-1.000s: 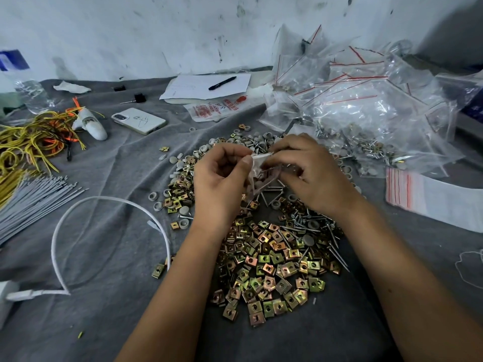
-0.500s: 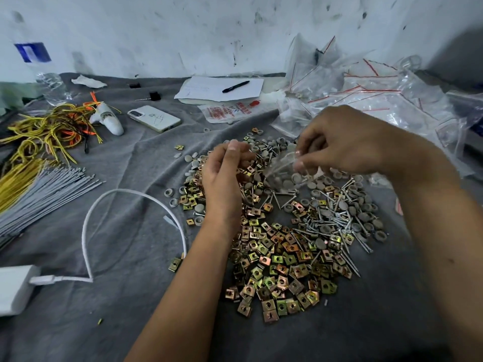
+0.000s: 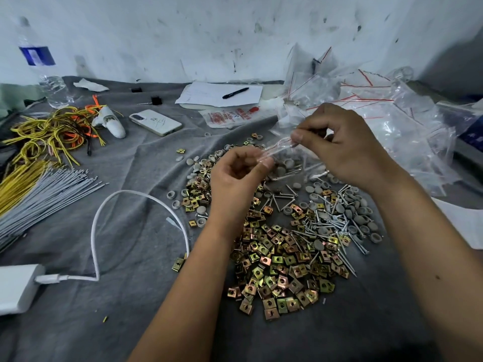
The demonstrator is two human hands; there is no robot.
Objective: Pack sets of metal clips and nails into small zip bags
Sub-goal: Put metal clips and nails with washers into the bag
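Both hands hold one small clear zip bag (image 3: 278,147) by its red-striped top edge, above the parts heap. My left hand (image 3: 235,176) pinches the bag's lower left end and my right hand (image 3: 339,145) pinches its upper right end. The bag hangs down between them; its contents are unclear. Below lie a pile of gold and green square metal clips (image 3: 277,265), silver nails (image 3: 332,228) and grey round caps (image 3: 360,212), all on the grey cloth (image 3: 130,226).
A heap of empty zip bags (image 3: 379,108) fills the back right. Paper with a black pen (image 3: 235,92), a phone (image 3: 155,122), a water bottle (image 3: 44,74), yellow and orange wires (image 3: 49,131), grey ties (image 3: 44,194) and a white charger cable (image 3: 104,212) lie left.
The right hand drew back from the bag heap toward the middle, and the left hand rose to meet it. Both now pinch the small bag, which only the right hand held before.
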